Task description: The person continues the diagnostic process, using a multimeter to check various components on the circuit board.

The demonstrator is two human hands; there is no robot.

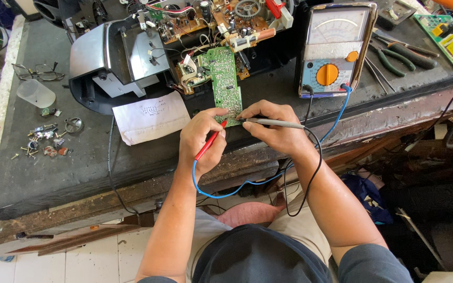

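I see my left hand pinching a red probe and my right hand clamped on a grey-handled probe. Both tips meet the narrow green circuit board's lower end, near the dark workbench's front edge. A white paper slip crowds the left; the analog multimeter stands right.

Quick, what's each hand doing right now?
Left hand: closed on the red probe, tip at the green circuit board.
Right hand: closed on the grey probe, tip at the same board.
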